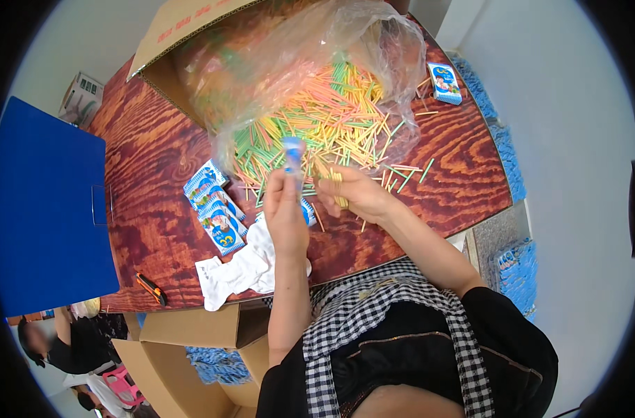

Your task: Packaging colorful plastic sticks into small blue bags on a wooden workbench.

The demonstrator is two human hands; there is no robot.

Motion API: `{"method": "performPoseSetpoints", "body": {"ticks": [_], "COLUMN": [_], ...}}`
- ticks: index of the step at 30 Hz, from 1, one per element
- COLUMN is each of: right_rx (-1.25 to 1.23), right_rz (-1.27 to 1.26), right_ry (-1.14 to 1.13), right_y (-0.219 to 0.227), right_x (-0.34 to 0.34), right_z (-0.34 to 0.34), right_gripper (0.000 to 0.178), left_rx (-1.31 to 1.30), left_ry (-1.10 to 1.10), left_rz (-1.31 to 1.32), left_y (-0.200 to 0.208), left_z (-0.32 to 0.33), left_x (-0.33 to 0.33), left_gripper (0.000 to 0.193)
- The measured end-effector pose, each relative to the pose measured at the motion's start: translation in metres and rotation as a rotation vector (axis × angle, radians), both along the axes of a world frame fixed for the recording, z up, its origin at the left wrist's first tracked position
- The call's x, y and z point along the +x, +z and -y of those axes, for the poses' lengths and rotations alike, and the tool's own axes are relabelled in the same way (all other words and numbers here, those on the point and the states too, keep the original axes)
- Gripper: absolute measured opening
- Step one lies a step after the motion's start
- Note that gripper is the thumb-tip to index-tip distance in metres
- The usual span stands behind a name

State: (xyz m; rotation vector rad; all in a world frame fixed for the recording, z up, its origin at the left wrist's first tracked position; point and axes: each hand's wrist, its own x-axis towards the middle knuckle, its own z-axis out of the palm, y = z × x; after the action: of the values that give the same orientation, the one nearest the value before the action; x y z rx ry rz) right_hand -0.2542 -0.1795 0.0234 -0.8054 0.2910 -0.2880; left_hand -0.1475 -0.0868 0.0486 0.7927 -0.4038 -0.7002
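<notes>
My left hand [286,212] is closed around a small blue and white packet [294,148], held upright and blurred by motion. Close beside it, my right hand [359,195] pinches a few thin yellow sticks [340,189]. Both hands are above the near edge of a large heap of pink, yellow and green sticks [324,104], which spills from a clear plastic bag [394,42]. Another blue and white packet [308,212] lies partly hidden behind my left hand. Several like packets [216,209] overlap in a row to the left.
White cloth [241,268] and an orange-black utility knife [151,289] lie on the red wood-grain table [150,230]. One packet [445,83] lies far right. A cardboard box [168,87] holds the bag. Below the table, an open carton [185,324] contains blue packets. A person [77,341] is at lower left.
</notes>
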Motion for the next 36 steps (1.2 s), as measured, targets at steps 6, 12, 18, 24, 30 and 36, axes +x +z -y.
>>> {"method": "performPoseSetpoints", "body": {"ticks": [6, 12, 18, 24, 30, 36], "right_rx": [0.252, 0.116, -0.624, -0.942, -0.669, -0.555], "right_rz": [-0.084, 0.154, 0.005, 0.038, 0.033, 0.044], "right_ry": [-0.05, -0.209, -0.413, -0.507, -0.282, -0.208], "right_y": [0.003, 0.002, 0.019, 0.024, 0.02, 0.025], "right_x": [-0.002, 0.002, 0.005, 0.005, -0.003, -0.007], "right_z": [-0.016, -0.013, -0.032, -0.037, -0.033, -0.033], "right_gripper": [0.024, 0.016, 0.005, 0.009, 0.007, 0.009], "left_rx": [0.489, 0.083, -0.079, -0.168, -0.115, 0.067], "left_ry": [-0.301, -0.29, -0.298, -0.353, -0.234, 0.021], "left_rz": [0.658, -0.23, -1.032, -1.059, -0.87, -0.678], "left_y": [-0.008, -0.028, -0.016, -0.004, -0.025, -0.029], "left_z": [0.0, -0.006, -0.003, -0.009, -0.03, -0.068], "left_x": [0.014, 0.002, -0.011, -0.015, -0.007, 0.009], "left_gripper": [0.017, 0.026, 0.028, 0.031, 0.03, 0.02]}}
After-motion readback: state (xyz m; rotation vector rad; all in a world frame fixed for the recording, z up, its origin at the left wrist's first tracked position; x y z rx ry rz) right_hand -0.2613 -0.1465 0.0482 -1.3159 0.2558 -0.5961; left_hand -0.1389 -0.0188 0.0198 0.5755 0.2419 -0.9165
